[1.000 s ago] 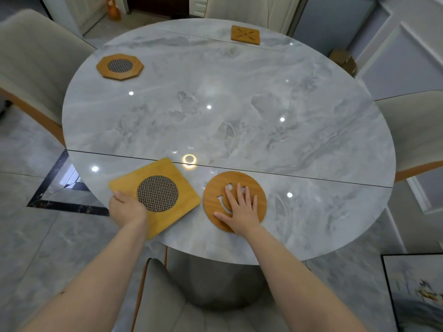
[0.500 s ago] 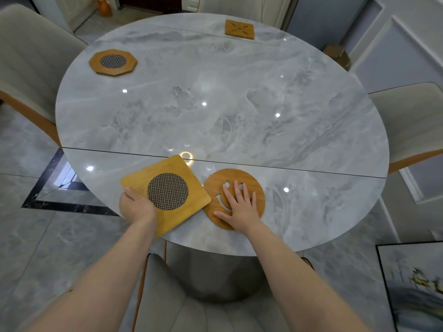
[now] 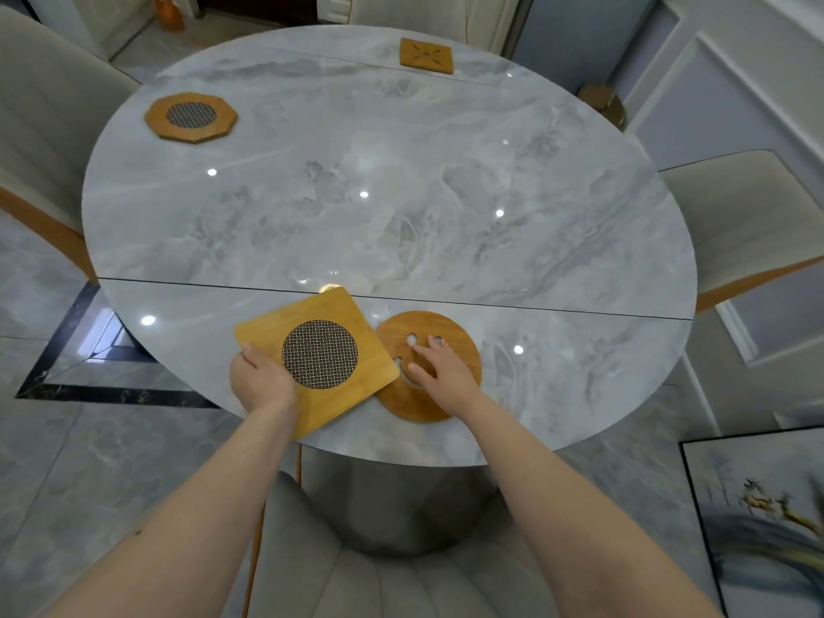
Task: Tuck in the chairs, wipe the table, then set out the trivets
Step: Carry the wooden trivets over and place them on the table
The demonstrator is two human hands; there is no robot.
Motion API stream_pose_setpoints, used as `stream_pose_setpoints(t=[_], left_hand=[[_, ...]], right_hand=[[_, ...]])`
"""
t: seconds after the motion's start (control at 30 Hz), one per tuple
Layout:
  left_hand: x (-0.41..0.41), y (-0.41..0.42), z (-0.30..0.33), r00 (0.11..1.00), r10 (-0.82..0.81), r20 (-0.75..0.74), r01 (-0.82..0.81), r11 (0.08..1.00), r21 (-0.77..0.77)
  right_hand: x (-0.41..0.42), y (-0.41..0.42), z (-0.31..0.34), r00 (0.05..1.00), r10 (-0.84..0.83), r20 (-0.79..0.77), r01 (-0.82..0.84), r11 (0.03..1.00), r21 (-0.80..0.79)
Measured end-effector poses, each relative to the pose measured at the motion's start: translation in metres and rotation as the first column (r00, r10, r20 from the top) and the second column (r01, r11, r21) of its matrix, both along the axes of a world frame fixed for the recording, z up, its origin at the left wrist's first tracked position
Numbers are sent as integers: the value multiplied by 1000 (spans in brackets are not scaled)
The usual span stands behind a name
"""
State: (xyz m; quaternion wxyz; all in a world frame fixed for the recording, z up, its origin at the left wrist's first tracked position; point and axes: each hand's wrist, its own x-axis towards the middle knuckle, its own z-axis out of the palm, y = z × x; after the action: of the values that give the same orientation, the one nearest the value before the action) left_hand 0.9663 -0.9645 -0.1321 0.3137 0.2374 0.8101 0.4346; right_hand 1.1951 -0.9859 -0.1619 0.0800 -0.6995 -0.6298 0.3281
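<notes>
At the near edge of the round marble worktop [image 3: 401,207], left hand [image 3: 261,381] grips the corner of the square mesh trivet [image 3: 319,359], thumb on top, fingers hidden under. Right hand [image 3: 441,368] rests on the round smiley trivet [image 3: 430,368], fingers loosely spread and slightly bent. Square trivet's right edge overlaps the round one. Octagonal trivet [image 3: 191,117] far left, small square trivet [image 3: 426,55] far edge. Versus half a second ago: square trivet has slid right, closer onto the round one; right fingers less flat.
</notes>
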Motion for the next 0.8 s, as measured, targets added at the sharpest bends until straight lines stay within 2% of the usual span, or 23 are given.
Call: stream_pose_setpoints(t=[0.07,0.13,0.27,0.47,0.63,0.8], left_hand=[[6,0,1,999,-32,23,32,999,2],[16,-1,2,996,-79,31,79,997,0],[45,-5,6,981,-190,43,188,982,35],[107,-32,17,949,-310,61,307,950,49],[190,-72,40,901,-430,51,425,901,85],[289,-116,38,857,-505,103,492,861,130]], right_hand=[[0,-7,9,963,-171,-206,184,982,44],[-3,-18,18,902,-281,-326,320,945,70],[1,-39,29,743,-445,-500,472,878,-80],[53,-80,40,506,-601,-619,631,747,-210],[131,-130,58,420,-634,-649,699,682,-214],[219,-196,60,318,-654,-687,758,610,-230]])
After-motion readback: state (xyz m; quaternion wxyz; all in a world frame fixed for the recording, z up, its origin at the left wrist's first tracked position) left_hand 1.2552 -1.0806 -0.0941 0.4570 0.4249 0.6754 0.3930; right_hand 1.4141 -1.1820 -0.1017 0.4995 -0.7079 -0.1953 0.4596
